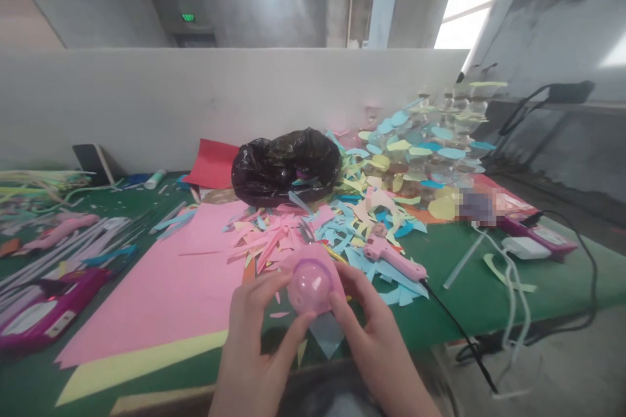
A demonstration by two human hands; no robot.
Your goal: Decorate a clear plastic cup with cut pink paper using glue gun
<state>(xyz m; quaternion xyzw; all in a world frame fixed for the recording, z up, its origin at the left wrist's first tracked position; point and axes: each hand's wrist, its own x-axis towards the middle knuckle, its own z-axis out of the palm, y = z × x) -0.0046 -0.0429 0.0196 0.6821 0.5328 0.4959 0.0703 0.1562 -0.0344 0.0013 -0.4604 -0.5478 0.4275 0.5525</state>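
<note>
Head view. One clear cup (313, 287) against pink paper (317, 251), over the table (415, 326)'s near side, pinched between my left hand (261, 319) and right hand (366, 319). Risks: uneven squeezing could dent the cup; a slack grip could let the paper slip onto the scraps (267, 234).

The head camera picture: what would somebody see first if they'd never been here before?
Probably the shiny pinkish dome, low in the middle, in the grip of the left hand and right hand. Next might be the bright paper scraps just beyond it on the green table, then the big, glossy black bag behind them.
</note>
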